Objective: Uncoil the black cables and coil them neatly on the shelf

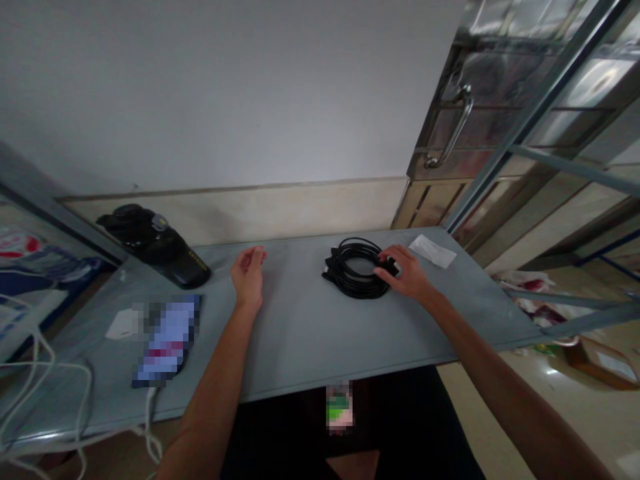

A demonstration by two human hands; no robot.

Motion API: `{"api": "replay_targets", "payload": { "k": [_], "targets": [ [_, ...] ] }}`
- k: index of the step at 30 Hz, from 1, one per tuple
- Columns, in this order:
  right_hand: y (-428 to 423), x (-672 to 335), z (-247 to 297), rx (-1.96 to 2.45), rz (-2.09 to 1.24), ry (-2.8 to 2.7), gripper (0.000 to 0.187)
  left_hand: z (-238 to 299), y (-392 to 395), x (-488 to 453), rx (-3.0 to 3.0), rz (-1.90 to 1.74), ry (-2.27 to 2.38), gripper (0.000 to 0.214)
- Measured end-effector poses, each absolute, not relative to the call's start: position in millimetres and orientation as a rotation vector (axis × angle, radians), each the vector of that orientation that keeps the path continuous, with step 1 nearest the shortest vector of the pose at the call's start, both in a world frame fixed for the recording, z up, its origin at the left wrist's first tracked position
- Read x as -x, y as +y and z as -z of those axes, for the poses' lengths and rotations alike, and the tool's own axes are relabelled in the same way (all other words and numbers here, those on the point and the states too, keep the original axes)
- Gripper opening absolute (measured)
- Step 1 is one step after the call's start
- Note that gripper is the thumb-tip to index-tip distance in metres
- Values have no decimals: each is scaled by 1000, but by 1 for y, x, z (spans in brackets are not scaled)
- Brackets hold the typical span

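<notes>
A coiled black cable lies on the grey table toward its far right. My right hand rests on the coil's right side, fingers curled round a black plug end. My left hand hovers over the table's middle, left of the coil and apart from it. Its fingers are loosely bent and hold nothing.
A black bottle-like object lies at the far left. A blurred flat item and a small paper sit near the left front. Another slip of white paper is at the far right corner. White cords hang at the left edge. A metal door stands behind.
</notes>
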State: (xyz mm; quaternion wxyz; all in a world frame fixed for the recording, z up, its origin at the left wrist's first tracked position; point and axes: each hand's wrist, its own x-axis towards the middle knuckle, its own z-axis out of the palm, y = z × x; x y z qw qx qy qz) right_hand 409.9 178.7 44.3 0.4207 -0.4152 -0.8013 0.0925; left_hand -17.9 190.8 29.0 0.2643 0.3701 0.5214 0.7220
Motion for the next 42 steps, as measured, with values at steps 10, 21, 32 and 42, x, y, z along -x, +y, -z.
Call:
{"api": "replay_targets", "payload": {
  "k": [10, 21, 32, 42],
  "targets": [
    [191, -440, -25, 1288, -251, -1305, 67, -45, 188, 23, -706, -1896, 1233, 23],
    [191, -440, -22, 1325, -269, -1280, 75, -55, 182, 27, -538, -1799, 1072, 18],
    [191, -443, -23, 1324, -253, -1280, 71, -58, 176, 24, -498, -1758, 969, 14],
    [192, -444, -19, 1309, -280, -1251, 70, -61, 174, 21, -480, -1748, 932, 13]
  ]
}}
